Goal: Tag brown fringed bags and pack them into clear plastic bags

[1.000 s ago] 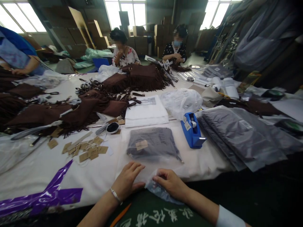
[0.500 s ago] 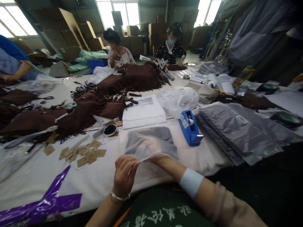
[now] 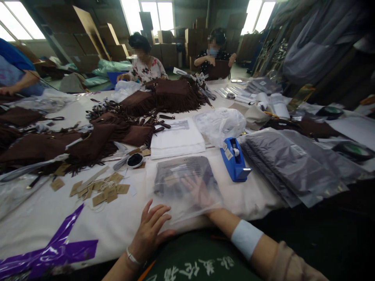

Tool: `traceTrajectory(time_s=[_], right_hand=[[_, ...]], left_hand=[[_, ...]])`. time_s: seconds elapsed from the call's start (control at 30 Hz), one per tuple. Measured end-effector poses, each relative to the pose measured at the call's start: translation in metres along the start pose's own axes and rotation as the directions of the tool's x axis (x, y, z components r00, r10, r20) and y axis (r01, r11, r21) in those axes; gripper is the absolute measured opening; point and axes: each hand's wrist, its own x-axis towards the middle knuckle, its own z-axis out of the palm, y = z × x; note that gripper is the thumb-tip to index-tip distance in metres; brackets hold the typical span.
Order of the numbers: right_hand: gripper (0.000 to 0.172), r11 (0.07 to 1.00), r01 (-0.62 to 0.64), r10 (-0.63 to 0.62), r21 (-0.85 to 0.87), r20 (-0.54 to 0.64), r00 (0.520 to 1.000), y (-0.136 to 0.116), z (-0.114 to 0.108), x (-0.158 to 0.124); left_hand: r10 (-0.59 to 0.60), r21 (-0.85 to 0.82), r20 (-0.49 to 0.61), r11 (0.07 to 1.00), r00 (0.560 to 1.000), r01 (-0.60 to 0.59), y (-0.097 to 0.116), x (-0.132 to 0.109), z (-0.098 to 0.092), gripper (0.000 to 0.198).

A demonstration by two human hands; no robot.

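A clear plastic bag (image 3: 190, 205) lies on the white-covered table (image 3: 123, 222) near its front edge, a folded grey garment (image 3: 181, 175) inside or under it, though the film blurs which. The right hand (image 3: 199, 191) shows through the film at the garment's lower right, fingers spread and flat, with no visible grip; a pale wristband (image 3: 246, 239) circles that forearm. The left hand (image 3: 149, 232) rests just beside the bag's lower left corner, fingers fanned open and holding nothing, a silver bracelet (image 3: 133, 257) on its wrist.

Beyond the bag stand a blue tape dispenser (image 3: 234, 160) and a pile of grey bagged packets (image 3: 287, 168) to the right – kraft hang tags (image 3: 102, 189) lie to the left, and brown suede fringed bags (image 3: 175, 95) are heaped further along the table.
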Motion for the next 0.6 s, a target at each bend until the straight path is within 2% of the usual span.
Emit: traceTrajectory(time_s=[0.07, 0.17, 0.27, 0.33, 0.4, 0.5, 0.6], right_hand=[[0.064, 0.996, 0.044, -0.042, -0.076, 0.028, 0.999, 0.003, -0.007, -0.018], [0.061, 0.962, 0.104, -0.077, -0.251, 0.113, 0.991, 0.020, -0.020, -0.072], [0.055, 0.942, 0.086, -0.029, -0.326, 0.177, 0.984, 0.033, -0.036, -0.131], [0.045, 0.943, 0.096, -0.026, -0.320, 0.219, 0.975, 0.026, -0.049, -0.152], [0.035, 0.953, 0.120, -0.055, -0.278, 0.232, 0.971, 0.007, -0.061, -0.152], [0.029, 0.967, 0.159, -0.113, -0.200, 0.225, 0.968, -0.021, -0.074, -0.121], [0.038, 0.966, 0.185, -0.136, -0.180, 0.252, 0.958, -0.019, -0.083, -0.087]], left_hand=[[-0.012, 0.093, 0.108, 0.996, 0.994, 0.002, -0.007, -0.011, -0.001, 0.038], [-0.048, 0.149, 0.150, 0.989, 0.987, 0.026, -0.016, -0.032, -0.003, 0.059], [-0.073, 0.142, 0.193, 0.989, 0.979, 0.046, -0.022, -0.046, -0.002, 0.068], [-0.070, 0.132, 0.267, 0.991, 0.961, 0.036, -0.023, -0.048, 0.001, 0.070], [-0.054, 0.122, 0.316, 0.992, 0.947, 0.015, -0.024, -0.046, 0.004, 0.070], [-0.044, 0.120, 0.343, 0.993, 0.938, 0.003, -0.028, -0.041, 0.010, 0.070], [-0.033, 0.106, 0.422, 0.994, 0.906, -0.014, -0.038, -0.041, 0.009, 0.072]])
